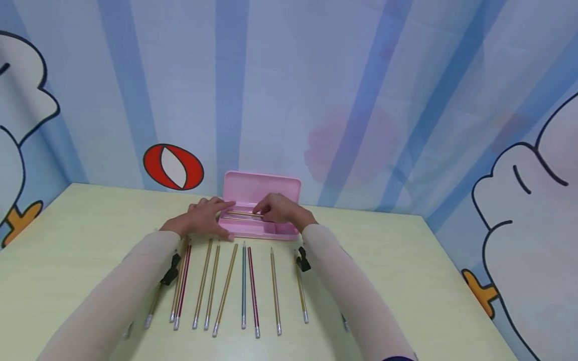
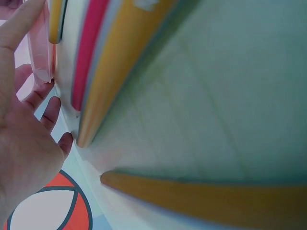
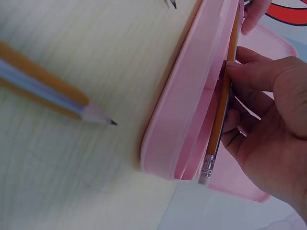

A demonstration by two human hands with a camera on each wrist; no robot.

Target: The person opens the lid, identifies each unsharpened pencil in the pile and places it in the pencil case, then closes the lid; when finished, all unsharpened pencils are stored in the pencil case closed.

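An open pink pencil case lies at the far middle of the table with its lid standing up. My right hand pinches a gold pencil that lies lengthwise over the case's tray. In the right wrist view the right hand has thumb and fingers round the gold pencil, whose eraser end juts past the pink case. My left hand rests with straight fingers at the case's left end, by the pencil's tip. The left wrist view shows the left hand spread beside the case's edge.
Several striped pencils in gold, red and teal lie in a row on the pale green table, between my forearms and just in front of the case. A cartoon-printed blue backdrop walls in the table at the back and sides.
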